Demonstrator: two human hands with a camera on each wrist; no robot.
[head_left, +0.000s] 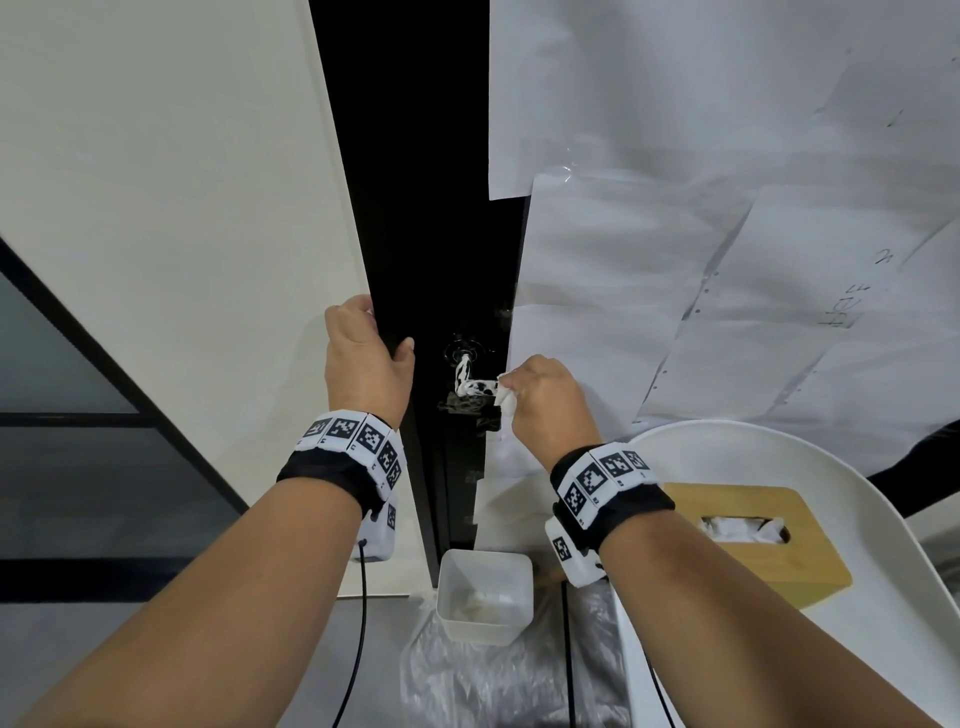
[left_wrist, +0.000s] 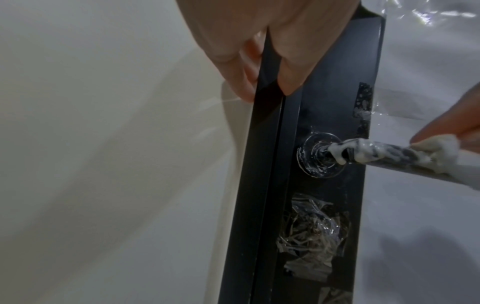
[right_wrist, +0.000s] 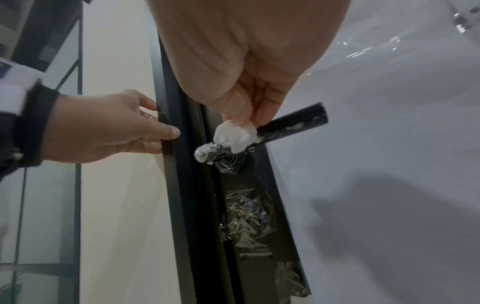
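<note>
A black door (head_left: 415, 156) carries a black lever handle (head_left: 475, 387) smeared with white foam. My left hand (head_left: 374, 343) grips the door's edge, thumb on the front face and fingers wrapped behind it; the same grip shows in the left wrist view (left_wrist: 259, 61) and the right wrist view (right_wrist: 111, 127). My right hand (head_left: 550, 400) pinches a crumpled white tissue (head_left: 506, 397) against the handle. The tissue (right_wrist: 235, 135) sits on the handle (right_wrist: 293, 123) near its pivot, and foam clings to the handle (left_wrist: 363, 152) beside the tissue (left_wrist: 439, 150).
White paper sheets (head_left: 727, 208) cover the door panel on the right. Crinkled clear plastic (left_wrist: 317, 226) is taped below the handle. A small white bin (head_left: 485, 597) with used tissues stands on plastic sheeting (head_left: 493, 675). A wooden tissue box (head_left: 748, 535) lies on a white seat (head_left: 857, 499).
</note>
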